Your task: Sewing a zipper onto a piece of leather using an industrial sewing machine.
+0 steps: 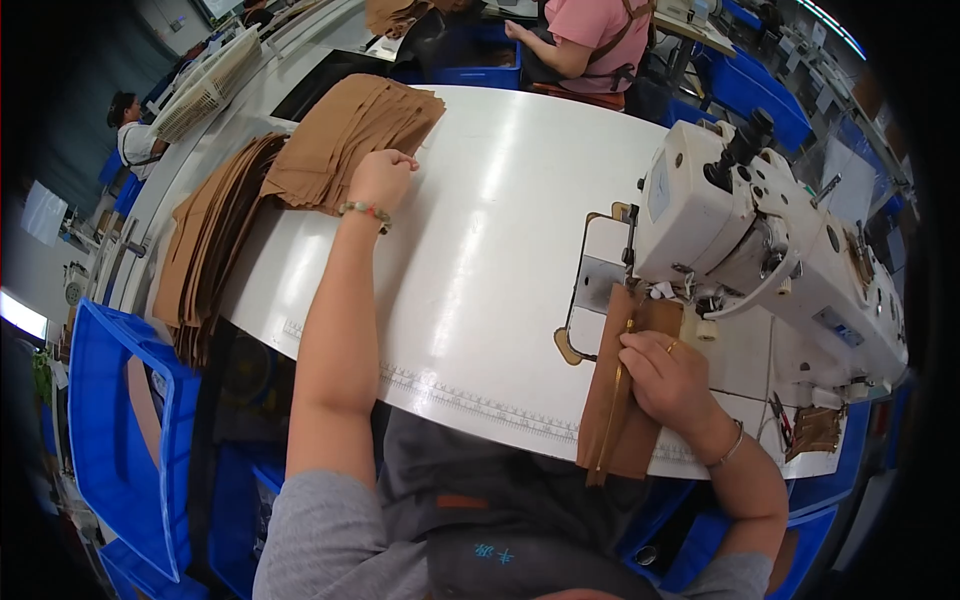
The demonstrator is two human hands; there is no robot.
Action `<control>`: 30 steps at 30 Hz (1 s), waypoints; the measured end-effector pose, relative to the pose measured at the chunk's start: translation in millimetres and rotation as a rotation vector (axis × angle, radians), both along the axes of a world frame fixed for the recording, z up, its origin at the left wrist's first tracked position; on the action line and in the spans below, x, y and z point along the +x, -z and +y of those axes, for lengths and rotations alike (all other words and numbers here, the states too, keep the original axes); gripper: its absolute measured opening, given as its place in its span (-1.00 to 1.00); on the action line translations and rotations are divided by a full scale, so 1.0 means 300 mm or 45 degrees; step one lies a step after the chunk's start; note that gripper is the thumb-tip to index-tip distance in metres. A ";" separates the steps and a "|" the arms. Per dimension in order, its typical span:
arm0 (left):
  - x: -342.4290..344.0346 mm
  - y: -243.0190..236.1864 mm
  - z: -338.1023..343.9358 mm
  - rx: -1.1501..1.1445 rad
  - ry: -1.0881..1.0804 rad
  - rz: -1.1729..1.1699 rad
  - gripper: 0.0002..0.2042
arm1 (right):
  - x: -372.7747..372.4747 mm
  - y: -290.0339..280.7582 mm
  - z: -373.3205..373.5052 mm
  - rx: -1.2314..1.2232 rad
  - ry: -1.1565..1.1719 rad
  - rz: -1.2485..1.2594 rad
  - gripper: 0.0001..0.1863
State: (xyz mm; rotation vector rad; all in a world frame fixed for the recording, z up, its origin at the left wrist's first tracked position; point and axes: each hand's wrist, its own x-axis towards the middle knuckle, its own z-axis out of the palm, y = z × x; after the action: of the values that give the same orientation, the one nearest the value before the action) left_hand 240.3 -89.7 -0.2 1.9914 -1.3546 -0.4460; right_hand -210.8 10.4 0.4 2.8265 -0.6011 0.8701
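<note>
My left hand (pixel 381 180), a beaded bracelet at its wrist, is at the right edge of a fanned stack of brown fabric pieces (pixel 335 135). Its fingers are curled closed; whether they hold anything is hidden. On the right, a brown fabric panel with a gold-toothed zipper (pixel 612 400) runs from the needle area of a white sewing machine (pixel 690 215) over the table's front edge. My right hand (pixel 668 378), wearing a ring, lies on this panel with its fingers bent and pinched at the zipper, just in front of the machine's presser area.
A second brown stack (pixel 215 235) hangs over the white table's (pixel 480 250) left edge. A metal guide frame (pixel 590 285) stands left of the needle. Scissors (pixel 781 420) lie at right. Blue bins (pixel 130 430) stand lower left. A person in pink (pixel 595 45) sits across the table.
</note>
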 end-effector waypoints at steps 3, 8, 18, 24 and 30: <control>0.063 0.007 0.009 -0.082 -0.121 0.352 -0.81 | 0.000 0.002 0.001 0.007 -0.006 0.008 -0.78; 0.040 0.006 0.014 -0.131 -0.135 0.104 -0.77 | 0.000 0.001 0.001 -0.004 0.018 0.013 -0.78; 0.019 -0.111 0.073 -0.049 0.738 2.065 -0.81 | -0.001 0.006 0.000 -0.011 0.005 0.029 -0.79; 0.008 -0.107 0.068 -0.134 0.812 2.370 -0.78 | 0.000 0.005 0.001 -0.016 0.003 0.028 -0.80; -0.025 -0.129 0.083 -0.319 0.314 2.219 -0.80 | 0.001 0.006 0.002 -0.015 -0.004 0.031 -0.79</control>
State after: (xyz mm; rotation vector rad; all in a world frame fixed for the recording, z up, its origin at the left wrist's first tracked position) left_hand 232.9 -64.9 38.4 0.5813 -0.3840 -1.5066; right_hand -210.5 10.9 -1.4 2.8238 -0.5869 0.8354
